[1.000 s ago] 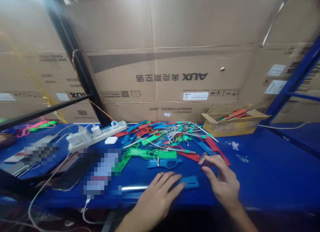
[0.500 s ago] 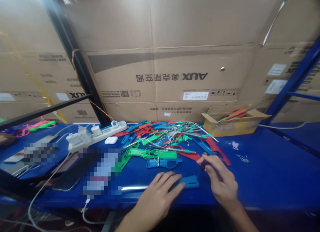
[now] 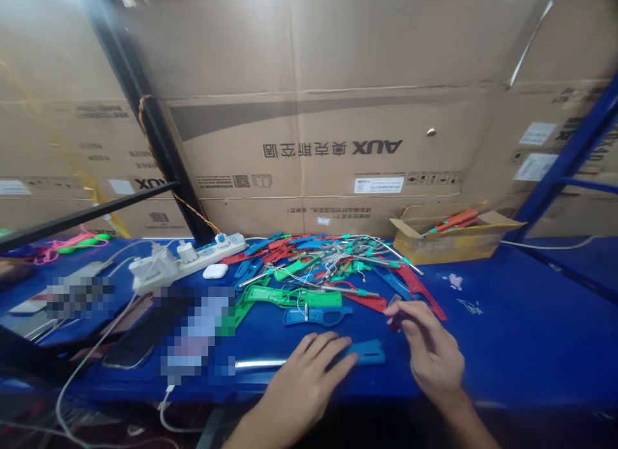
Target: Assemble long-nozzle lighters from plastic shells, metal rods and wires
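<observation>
My left hand presses a blue long-necked lighter flat on the table, fingers bent over its handle. The lighter's metal tube sticks out to the left of the hand, and its handle end with a slot shows on the right. In a pinch, my right hand holds what looks like a small screwdriver with a dark reddish handle; its thin shaft is blurred, close to the lighter's right end. A loose blue handle half lies just beyond.
Behind is a pile of green, red and blue handle shells, metal tubes and wires. An open carton with lighters stands back right. At left are a power strip, a white earphone case, phones and cables on the blue table.
My right hand has shifted slightly right with the screwdriver, drawing a little away from the lighter. My left hand and the lighter are practically unmoved.
</observation>
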Available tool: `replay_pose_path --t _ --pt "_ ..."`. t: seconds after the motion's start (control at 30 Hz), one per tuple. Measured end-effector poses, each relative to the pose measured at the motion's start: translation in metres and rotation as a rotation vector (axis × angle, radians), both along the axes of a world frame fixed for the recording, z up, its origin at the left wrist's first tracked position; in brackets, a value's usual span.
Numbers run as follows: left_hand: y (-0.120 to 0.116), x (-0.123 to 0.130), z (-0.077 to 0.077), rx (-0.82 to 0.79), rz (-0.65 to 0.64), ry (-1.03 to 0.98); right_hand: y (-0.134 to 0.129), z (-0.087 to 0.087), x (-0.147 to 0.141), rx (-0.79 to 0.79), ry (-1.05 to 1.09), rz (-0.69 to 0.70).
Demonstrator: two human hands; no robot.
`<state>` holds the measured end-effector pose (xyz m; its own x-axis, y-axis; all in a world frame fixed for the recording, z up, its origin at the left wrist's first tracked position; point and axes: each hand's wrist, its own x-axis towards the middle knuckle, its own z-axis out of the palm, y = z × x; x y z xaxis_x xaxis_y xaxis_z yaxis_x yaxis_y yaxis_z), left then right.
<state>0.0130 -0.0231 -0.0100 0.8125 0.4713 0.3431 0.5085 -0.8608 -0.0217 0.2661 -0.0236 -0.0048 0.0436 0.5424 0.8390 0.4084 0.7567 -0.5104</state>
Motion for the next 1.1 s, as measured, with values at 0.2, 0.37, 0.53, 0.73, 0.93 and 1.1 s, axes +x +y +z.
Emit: replay_pose_path --t 0.2,0.37,0.53,0.73,0.93,1.1 --pt "0.0000 0.0004 -0.0002 -0.006 0.001 0.009 0.0040 0.0031 0.0020 0.082 0.012 -0.013" --pt "-0.0010 0.0004 0.0006 -0.011 -0.001 0.003 0.0008 0.0065 0.0026 0.099 -0.098 -0.026" --pt "-0.0010 0.0014 0.0031 -0.018 0.003 0.011 -0.0014 0.0047 0.0005 0.080 -0.099 -0.026" --pt "-0.0012 0.0013 0.0040 -0.008 0.001 0.012 0.0034 0.0027 0.0041 0.060 -0.069 -0.044" --pt "-0.0007 0.0011 0.0038 0.003 0.002 0.012 -0.0007 0.0035 0.0041 0.038 -0.099 -0.015" --pt "-0.0011 0.0012 0.0052 0.001 0.002 0.010 -0.0010 0.0045 -0.0002 0.013 -0.032 0.014"
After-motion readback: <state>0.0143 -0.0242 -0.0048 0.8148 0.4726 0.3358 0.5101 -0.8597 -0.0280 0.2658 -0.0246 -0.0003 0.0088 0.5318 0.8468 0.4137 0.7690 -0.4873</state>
